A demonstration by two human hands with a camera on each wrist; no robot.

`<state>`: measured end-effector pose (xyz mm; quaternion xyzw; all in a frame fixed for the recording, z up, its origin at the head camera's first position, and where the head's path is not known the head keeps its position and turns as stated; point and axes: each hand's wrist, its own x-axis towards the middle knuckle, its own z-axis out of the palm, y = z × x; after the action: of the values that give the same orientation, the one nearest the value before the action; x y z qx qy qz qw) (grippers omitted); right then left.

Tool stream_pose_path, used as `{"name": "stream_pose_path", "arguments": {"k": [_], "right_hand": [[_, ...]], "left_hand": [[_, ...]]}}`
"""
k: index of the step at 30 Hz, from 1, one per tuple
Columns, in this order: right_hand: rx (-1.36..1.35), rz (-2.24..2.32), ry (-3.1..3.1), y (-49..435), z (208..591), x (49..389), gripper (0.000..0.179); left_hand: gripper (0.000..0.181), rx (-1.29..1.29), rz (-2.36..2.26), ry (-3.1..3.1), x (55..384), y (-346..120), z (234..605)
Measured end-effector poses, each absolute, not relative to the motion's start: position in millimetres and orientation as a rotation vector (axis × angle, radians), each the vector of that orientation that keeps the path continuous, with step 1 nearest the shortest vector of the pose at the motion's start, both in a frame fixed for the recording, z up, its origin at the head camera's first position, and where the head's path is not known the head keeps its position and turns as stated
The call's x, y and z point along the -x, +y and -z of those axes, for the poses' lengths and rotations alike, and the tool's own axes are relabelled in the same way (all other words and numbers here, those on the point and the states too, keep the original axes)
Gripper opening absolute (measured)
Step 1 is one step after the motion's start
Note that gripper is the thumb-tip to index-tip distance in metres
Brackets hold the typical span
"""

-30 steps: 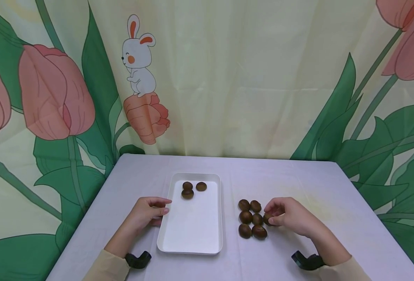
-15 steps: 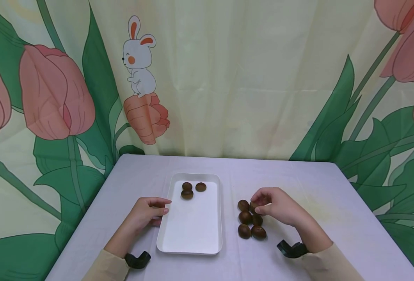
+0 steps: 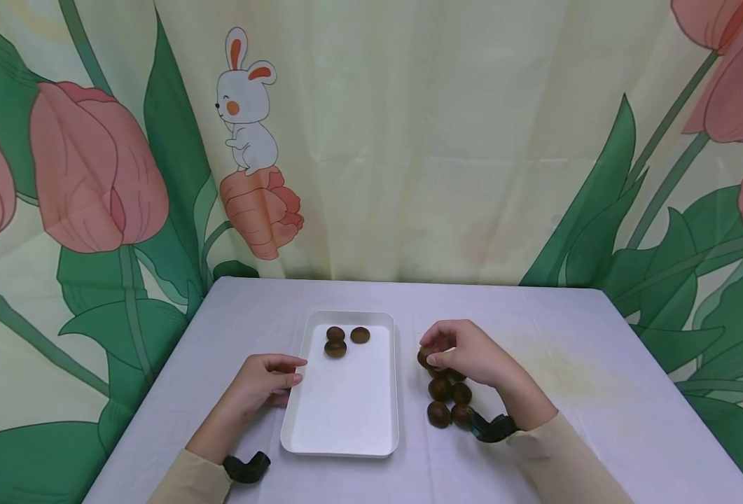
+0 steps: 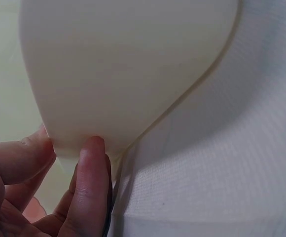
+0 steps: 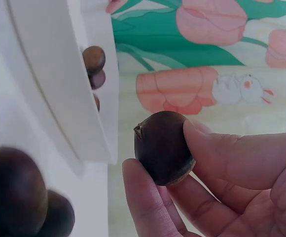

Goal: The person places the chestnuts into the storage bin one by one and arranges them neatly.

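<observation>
My left hand (image 3: 260,378) holds the left rim of a white rectangular tray (image 3: 346,413), with fingertips on its wall in the left wrist view. Three brown chestnuts (image 3: 336,348) lie at the tray's far end, two of them touching. To the right of the tray, my right hand (image 3: 472,353) pinches a chestnut (image 5: 163,148) between thumb and fingers; its pointed tip faces away from the palm in the right wrist view. That hand is over the far end of a cluster of several chestnuts (image 3: 440,389), partly hiding those at the back.
A white cloth (image 3: 573,357) covers the table. Behind it hangs a curtain (image 3: 409,154) printed with tulips and a rabbit on a carrot. Each wrist carries a black camera mount (image 3: 247,467); the right one overlaps the nearest chestnut of the cluster in the head view.
My right hand has moved left from the cluster's right side to its far left, carrying the chestnut it took from the right edge. The left hand and tray have stayed put.
</observation>
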<state>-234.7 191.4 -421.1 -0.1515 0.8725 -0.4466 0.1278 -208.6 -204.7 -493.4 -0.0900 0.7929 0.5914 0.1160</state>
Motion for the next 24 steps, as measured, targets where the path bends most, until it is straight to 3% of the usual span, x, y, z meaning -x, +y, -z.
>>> {"name": "stream_pose_path", "arguments": {"k": [24], "right_hand": [[0.497,1.443,2.376,130,424,266,0.021]], "left_hand": [[0.036,0.241,-1.738,2.318,207,-207,494]]}}
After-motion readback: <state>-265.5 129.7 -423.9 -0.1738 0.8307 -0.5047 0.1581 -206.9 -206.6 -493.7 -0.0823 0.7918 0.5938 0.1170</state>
